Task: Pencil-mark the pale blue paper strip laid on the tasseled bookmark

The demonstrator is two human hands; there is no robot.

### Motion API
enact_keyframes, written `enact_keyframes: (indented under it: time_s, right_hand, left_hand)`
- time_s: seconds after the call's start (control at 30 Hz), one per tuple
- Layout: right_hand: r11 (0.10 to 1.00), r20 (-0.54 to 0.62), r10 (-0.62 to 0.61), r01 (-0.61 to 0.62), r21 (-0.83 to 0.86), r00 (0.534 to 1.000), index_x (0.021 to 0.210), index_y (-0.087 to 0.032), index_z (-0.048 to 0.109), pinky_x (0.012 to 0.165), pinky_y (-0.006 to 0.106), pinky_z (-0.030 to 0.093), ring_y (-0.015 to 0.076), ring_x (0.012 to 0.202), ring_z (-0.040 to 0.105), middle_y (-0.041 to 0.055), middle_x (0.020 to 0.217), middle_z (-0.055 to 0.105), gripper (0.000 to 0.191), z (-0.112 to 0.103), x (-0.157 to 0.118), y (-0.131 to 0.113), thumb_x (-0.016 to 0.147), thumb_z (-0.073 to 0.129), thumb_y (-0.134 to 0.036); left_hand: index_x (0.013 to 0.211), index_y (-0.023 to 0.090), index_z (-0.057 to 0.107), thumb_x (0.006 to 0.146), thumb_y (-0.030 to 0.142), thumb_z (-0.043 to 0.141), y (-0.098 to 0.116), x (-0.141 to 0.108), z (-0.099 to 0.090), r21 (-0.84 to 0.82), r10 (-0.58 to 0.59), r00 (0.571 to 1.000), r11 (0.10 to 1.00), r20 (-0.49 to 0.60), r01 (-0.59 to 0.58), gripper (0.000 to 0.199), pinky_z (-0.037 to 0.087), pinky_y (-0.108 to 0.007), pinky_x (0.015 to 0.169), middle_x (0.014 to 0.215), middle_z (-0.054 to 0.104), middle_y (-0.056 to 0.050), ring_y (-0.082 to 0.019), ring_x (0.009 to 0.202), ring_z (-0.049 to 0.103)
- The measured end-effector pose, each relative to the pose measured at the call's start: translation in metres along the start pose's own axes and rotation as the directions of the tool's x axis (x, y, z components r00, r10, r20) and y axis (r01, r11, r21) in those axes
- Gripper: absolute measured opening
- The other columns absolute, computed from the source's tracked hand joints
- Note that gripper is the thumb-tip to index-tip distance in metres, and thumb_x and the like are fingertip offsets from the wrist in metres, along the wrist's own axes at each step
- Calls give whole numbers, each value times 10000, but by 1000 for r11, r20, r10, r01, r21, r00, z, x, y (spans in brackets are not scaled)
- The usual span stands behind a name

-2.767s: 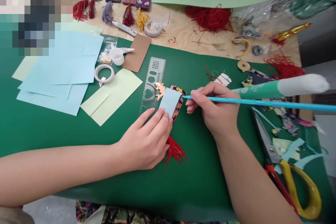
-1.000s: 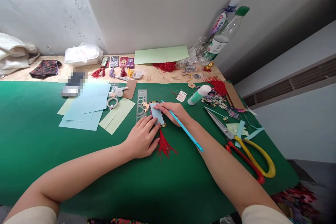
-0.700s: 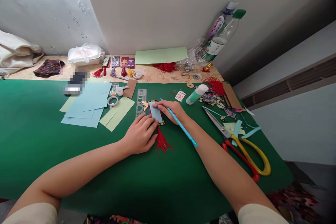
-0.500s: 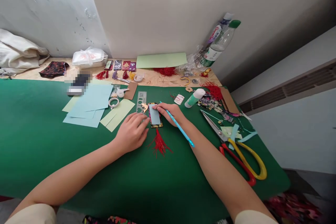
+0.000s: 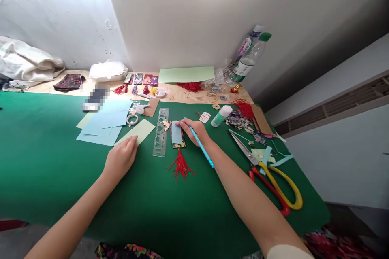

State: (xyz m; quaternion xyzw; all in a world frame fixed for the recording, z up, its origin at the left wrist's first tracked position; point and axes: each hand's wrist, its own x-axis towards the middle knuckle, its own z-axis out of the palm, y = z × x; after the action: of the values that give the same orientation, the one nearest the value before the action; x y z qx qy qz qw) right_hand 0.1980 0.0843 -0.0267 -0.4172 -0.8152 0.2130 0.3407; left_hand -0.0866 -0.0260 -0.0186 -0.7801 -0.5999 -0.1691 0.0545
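Note:
My right hand (image 5: 196, 129) is closed around a blue pencil (image 5: 204, 151) that slants back toward the wrist. Its fingertips touch the top of a light-blue paper strip (image 5: 176, 134), which lies over a dark floral rectangular tag (image 5: 183, 144). From the tag's lower end a red tassel (image 5: 180, 166) spreads on the green table. My left hand (image 5: 120, 157) rests at the near edge of a light-green paper piece (image 5: 141, 131), fingers stretched out over it. Between the hands lies a clear stencil ruler (image 5: 160, 139), with a small wooden cutout (image 5: 165, 126) at its right edge.
Light-blue sheets (image 5: 105, 123) and a tape roll (image 5: 132, 119) lie left. A glue stick (image 5: 221, 116) and large red-and-yellow scissors (image 5: 258, 164) are on the right. Behind are a plastic bottle (image 5: 246, 64), a white container (image 5: 108, 71) and finished tasselled tags (image 5: 138, 79).
My left hand has moved left, away from the tasselled tag, to the light-green paper, uncovering the ruler. The light-blue strip now sits slightly left on the tag. My right hand keeps the pencil.

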Motion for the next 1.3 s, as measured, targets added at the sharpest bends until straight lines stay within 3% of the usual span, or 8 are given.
enact_keyframes:
  time_s: [0.2,0.37,0.53,0.7,0.83,1.07,1.2,1.3]
  right_hand:
    - [989,103,-128,135,-61,986,1053,-193,647,832,354,515,257,976,690,116,1098,735,267,-6,-5,-11,870,608,-383]
    - [966,289,-197,236,-105,937,999,-214,644,766,344,520,267,1003,670,93,1168,711,325,-9,-12,-23,717,754,-335]
    - [976,231,-78,122,-182,970,1010,-200,628,694,343,508,280,980,659,116,1125,707,260,-9,-11,-14,773,703,-277]
    - [991,108,13,1,-132,994,991,-206,616,844,415,513,288,1040,649,123,1128,702,212,-11,1,12,790,676,-240]
    - [998,20,59,-59,-12,998,859,-222,596,915,435,506,293,1133,633,97,1147,707,164,-10,14,27,734,701,-206]
    - [965,-271,211,-155,212,939,1025,-219,598,1030,472,431,313,1191,590,136,1195,680,373,-12,17,7,832,589,-538]
    - [876,-222,324,-202,438,920,1098,-218,558,710,373,573,226,770,696,67,794,709,503,-11,7,-19,949,252,-589]
    - [784,-83,357,-250,569,931,968,-222,572,449,279,503,153,510,590,14,689,634,436,-9,-6,-33,887,391,-611]
  left_hand:
    - [1230,139,545,964,384,473,14,-37,-13,-69,53,998,996,-23,-55,368,510,-456,940,1196,626,-149,-311,1136,579]
    - [1331,132,474,954,326,514,23,-69,-21,-66,78,996,995,-52,-81,425,443,-592,957,1162,566,-184,-413,1266,446]
    - [1377,103,442,944,260,523,39,-83,-25,-103,212,977,972,-5,-211,468,411,-554,1004,1225,545,-193,-367,1247,473]
    - [1385,65,451,923,222,523,68,-89,-24,-180,368,928,918,61,-353,494,342,-505,1083,1372,498,-191,-339,1324,412]
    - [1375,74,487,948,293,478,87,-76,-16,-209,449,889,881,90,-424,481,302,-464,1121,1414,495,-156,-321,1352,394]
    - [1383,69,511,976,564,361,96,-14,1,-91,461,872,887,166,-452,658,311,-464,1081,1426,488,-173,-367,1307,437]
    - [1360,81,538,972,573,359,87,15,6,-101,529,828,848,186,-520,652,308,-473,1072,1381,520,-188,-358,1248,483]
    - [1353,66,538,973,569,356,78,27,9,-111,545,818,838,186,-534,656,318,-498,1058,1364,516,-222,-365,1220,495]
